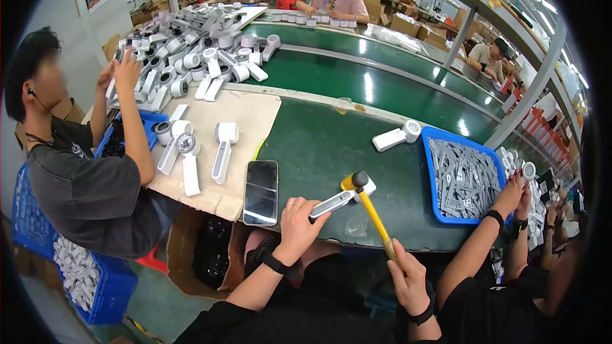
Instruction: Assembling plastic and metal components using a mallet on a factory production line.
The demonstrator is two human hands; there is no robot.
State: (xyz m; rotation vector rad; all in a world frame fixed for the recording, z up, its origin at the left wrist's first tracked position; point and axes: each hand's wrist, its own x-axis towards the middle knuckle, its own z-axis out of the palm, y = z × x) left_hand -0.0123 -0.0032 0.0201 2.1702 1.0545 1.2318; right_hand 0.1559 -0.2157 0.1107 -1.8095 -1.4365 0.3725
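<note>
My left hand (298, 228) is closed around the grey-and-white handle of a white handheld fan (333, 204), lying at the near edge of the green table. In my right hand (409, 280) is a mallet (376, 216) with a yellow handle and a black-and-yellow head. The mallet's head is over the fan's round end and partly hides it; whether they touch, I cannot tell. Just left of my left hand lies a dark-screened phone (261, 192). Another white fan (396, 136) rests farther back on the green surface.
Several fans (224, 151) lie on the tan board (248, 111) at left, before a large pile (191, 51). A blue tray (440, 207) of grey strips stands at right. Co-workers sit left (89, 172) and right (491, 280). Beyond runs a green conveyor (331, 70).
</note>
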